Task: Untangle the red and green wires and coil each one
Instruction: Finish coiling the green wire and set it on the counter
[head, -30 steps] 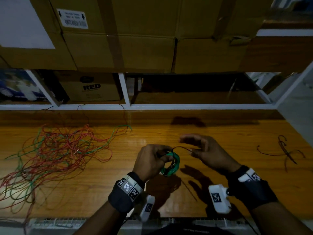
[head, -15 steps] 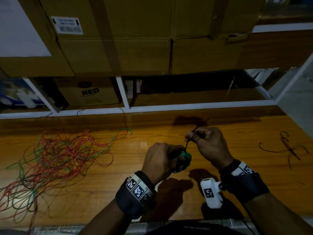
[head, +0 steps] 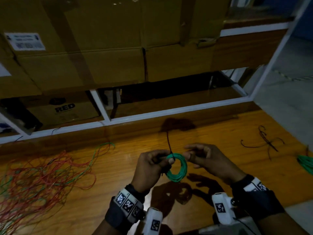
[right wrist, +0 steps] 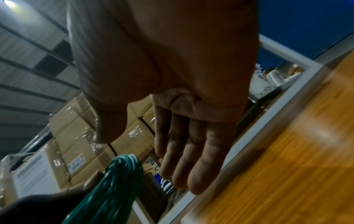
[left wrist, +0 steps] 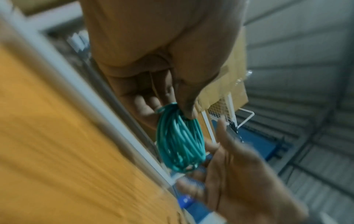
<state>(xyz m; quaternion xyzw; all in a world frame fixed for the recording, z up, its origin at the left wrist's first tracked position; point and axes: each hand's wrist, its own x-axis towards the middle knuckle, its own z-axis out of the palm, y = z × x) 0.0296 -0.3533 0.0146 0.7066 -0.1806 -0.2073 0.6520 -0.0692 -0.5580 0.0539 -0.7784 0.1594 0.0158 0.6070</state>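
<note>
Holding the green coil (head: 177, 167) up over the wooden tabletop (head: 105, 180), my left hand (head: 153, 167) pinches it at its left rim, thumb clamped over the bundled strands, as the left wrist view shows plainly. My right hand (head: 205, 159) sits just to the right of the coil. Its fingers hang straight and relaxed in the right wrist view; whether the thumb and forefinger nip anything at the coil's top I cannot tell from the head view.

What the next move turns on, as I judge it, is the dark tie (head: 169, 146). It crosses the coil at the top left, right where my left thumb presses. One tail stands up and away toward the far side; a short end pokes out below my left hand. The coil faces me as an open ring, so the tie runs across its strands. My left hand is already on it, while the right has the freer reach to the upright tail.

The coil looks tight and even, many thin turns lying together. It seems springy enough to slacken if the pinch lets go.

The tangled red and green wires (head: 39, 180) lie well apart at the left. Another green bundle (head: 305, 164) rests at the right edge.
</note>
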